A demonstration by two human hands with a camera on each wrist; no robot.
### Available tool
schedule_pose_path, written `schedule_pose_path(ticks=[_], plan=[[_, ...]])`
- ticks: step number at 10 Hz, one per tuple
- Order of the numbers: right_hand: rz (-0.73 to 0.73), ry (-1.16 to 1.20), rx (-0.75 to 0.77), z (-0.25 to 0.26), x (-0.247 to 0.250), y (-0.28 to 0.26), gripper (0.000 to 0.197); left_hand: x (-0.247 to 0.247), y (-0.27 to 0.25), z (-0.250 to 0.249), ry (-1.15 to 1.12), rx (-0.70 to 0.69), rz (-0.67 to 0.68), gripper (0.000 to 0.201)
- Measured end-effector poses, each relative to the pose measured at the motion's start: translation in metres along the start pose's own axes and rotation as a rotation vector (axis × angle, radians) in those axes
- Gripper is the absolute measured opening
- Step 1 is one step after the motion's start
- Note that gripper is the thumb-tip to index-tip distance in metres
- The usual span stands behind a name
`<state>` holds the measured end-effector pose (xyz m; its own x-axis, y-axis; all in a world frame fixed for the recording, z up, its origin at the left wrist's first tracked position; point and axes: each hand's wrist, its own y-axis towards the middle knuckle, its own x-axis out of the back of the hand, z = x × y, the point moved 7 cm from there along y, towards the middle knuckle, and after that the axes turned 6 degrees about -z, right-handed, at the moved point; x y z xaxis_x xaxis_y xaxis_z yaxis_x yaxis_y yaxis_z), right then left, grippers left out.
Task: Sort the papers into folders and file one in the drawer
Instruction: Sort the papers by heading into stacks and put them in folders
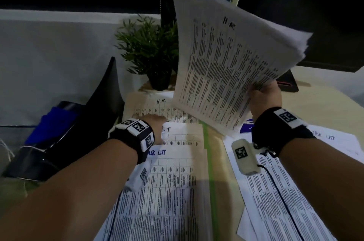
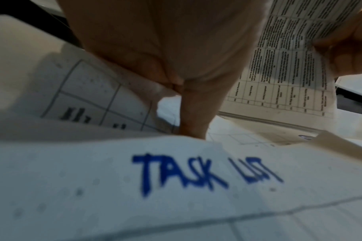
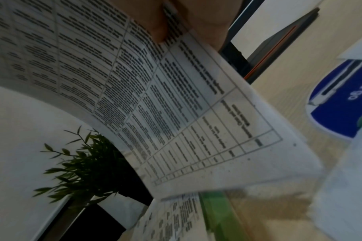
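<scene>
My right hand (image 1: 264, 99) grips the lower edge of a thick stack of printed sheets marked "H.R." (image 1: 226, 59), held tilted up above the desk; the right wrist view shows its underside (image 3: 155, 97). Below it an open manila folder (image 1: 218, 162) with a green spine holds overlapping sheets: one headed "H.R." (image 1: 157, 106), one "I.T" (image 1: 183, 134), one "TASK LIST" (image 1: 169, 171). My left hand (image 1: 155, 120) sits at the I.T sheet's top-left corner. There its fingers (image 2: 169, 78) pinch that sheet (image 2: 82, 91), which bulges up, and one finger points down onto the paper.
A potted plant (image 1: 151, 53) stands behind the folder. A black file tray (image 1: 59, 142) with something blue in it lies at the left. More printed sheets (image 1: 275, 191) cover the desk on the right. A dark monitor (image 1: 315, 14) and a black box (image 1: 287, 83) stand behind.
</scene>
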<state>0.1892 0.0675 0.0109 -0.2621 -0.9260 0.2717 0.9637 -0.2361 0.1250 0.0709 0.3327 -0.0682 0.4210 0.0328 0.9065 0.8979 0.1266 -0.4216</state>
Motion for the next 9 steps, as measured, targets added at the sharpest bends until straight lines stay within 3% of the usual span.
schedule_pose_path(ticks=[1,2,3,4,6,7,8,9], plan=[[-0.057,0.042,-0.009,-0.002,0.000,0.002,0.025,0.003,-0.002,-0.005,0.027,-0.026,0.036,0.046],[-0.019,-0.009,-0.066,-0.011,-0.004,0.007,0.015,0.003,-0.003,-0.009,0.059,-0.029,0.061,0.047],[0.127,0.219,-0.276,-0.016,-0.012,0.001,0.020,0.005,-0.004,-0.011,0.070,-0.018,0.031,0.047],[0.136,0.514,-0.288,0.001,-0.009,-0.008,0.026,-0.004,-0.004,-0.005,-0.002,0.005,0.034,0.056],[0.096,0.573,-0.361,0.000,-0.011,-0.009,0.027,-0.002,-0.009,-0.001,0.016,0.049,0.051,0.019],[0.038,0.450,-0.447,-0.017,-0.004,-0.004,0.028,-0.004,-0.006,-0.004,0.019,0.014,0.064,0.045],[-0.030,0.196,-0.508,-0.045,0.011,0.002,0.020,-0.003,-0.007,-0.003,-0.006,0.004,0.040,0.035],[0.035,-0.294,-0.466,-0.081,0.024,0.014,0.011,-0.001,-0.008,-0.004,-0.013,0.011,0.022,0.033]])
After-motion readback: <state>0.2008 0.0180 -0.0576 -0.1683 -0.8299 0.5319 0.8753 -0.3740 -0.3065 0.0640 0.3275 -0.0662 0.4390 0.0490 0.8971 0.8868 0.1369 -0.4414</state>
